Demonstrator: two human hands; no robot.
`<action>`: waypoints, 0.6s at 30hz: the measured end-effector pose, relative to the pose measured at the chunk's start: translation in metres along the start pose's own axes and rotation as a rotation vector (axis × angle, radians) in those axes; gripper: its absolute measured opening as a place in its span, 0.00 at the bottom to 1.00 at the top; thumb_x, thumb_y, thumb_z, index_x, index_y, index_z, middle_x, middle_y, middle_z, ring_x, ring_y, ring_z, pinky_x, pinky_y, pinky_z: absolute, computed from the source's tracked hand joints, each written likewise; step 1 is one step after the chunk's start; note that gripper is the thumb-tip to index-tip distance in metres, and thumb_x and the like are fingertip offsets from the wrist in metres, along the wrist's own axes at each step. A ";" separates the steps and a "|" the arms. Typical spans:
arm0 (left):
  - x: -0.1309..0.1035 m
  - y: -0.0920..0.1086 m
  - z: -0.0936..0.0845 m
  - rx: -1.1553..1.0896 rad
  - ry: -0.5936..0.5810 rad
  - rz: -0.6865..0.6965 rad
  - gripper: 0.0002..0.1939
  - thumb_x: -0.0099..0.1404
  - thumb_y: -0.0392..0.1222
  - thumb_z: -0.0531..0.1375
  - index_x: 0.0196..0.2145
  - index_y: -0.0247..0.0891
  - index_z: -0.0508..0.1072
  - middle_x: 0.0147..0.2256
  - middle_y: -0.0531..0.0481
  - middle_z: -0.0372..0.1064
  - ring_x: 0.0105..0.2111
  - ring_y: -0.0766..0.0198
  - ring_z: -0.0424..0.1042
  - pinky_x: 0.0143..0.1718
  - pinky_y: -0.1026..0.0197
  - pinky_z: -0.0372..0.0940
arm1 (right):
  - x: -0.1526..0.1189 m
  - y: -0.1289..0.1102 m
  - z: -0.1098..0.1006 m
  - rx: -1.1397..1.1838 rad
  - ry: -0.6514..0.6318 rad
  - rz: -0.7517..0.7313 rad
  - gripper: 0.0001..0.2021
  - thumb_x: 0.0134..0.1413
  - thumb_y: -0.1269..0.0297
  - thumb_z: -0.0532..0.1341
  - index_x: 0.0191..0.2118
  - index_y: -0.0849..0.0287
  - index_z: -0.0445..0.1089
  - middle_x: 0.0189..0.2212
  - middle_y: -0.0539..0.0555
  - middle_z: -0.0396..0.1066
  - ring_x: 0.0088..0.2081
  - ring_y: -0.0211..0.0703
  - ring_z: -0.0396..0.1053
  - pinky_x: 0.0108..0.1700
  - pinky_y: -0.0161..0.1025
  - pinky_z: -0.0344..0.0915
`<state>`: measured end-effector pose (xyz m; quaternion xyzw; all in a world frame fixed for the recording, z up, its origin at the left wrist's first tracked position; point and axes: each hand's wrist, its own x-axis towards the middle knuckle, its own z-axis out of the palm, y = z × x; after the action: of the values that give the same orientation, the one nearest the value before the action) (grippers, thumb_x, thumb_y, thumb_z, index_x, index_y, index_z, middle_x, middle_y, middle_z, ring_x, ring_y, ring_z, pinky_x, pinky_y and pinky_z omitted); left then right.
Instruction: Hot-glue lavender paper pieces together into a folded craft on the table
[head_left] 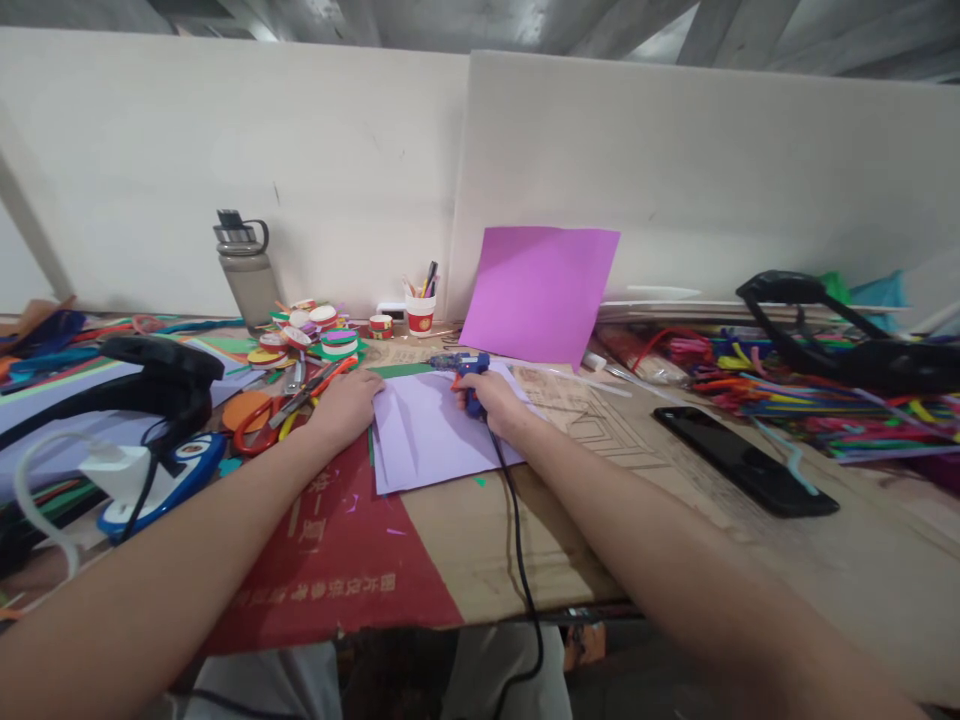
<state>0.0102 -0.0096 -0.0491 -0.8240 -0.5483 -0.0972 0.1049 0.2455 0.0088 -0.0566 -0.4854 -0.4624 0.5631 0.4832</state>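
Holding a glue gun (pixel 474 362) at frame centre in the right hand (pixel 495 402), with fingers clamped round its handle; aligned lengthwise across the frame, aimed left towards the left hand (pixel 346 402), above lilac paper (pixel 427 445). Impossible to tell left-hand finger spread. At upper centre, pens (pixel 431 278) in a cup (pixel 421 318).

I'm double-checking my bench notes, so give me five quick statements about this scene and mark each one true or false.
1. The right hand holds a blue glue gun. True.
2. The left hand grips a water bottle. False: it is at the left edge of the lilac paper.
3. A black phone lies right of the lilac paper. True.
4. The big purple sheet lies flat. False: the purple sheet stands upright.
5. Pens stand in a cup. True.
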 end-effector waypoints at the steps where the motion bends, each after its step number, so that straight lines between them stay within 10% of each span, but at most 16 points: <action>1: 0.000 0.000 0.000 -0.004 0.002 0.005 0.22 0.58 0.29 0.49 0.46 0.34 0.75 0.51 0.44 0.70 0.54 0.55 0.66 0.57 0.52 0.56 | 0.000 0.000 0.000 0.001 0.001 0.000 0.03 0.40 0.73 0.58 0.20 0.62 0.64 0.13 0.50 0.64 0.16 0.34 0.61 0.17 0.31 0.52; 18: 0.001 0.005 -0.001 0.010 -0.037 -0.027 0.21 0.60 0.26 0.47 0.43 0.36 0.74 0.49 0.43 0.71 0.51 0.54 0.67 0.52 0.47 0.54 | -0.001 0.000 0.002 0.011 -0.011 -0.012 0.02 0.37 0.73 0.58 0.22 0.61 0.64 0.14 0.49 0.64 0.16 0.33 0.61 0.18 0.31 0.54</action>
<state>0.0147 -0.0110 -0.0478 -0.8176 -0.5616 -0.0806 0.0978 0.2439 0.0073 -0.0567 -0.4768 -0.4647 0.5653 0.4870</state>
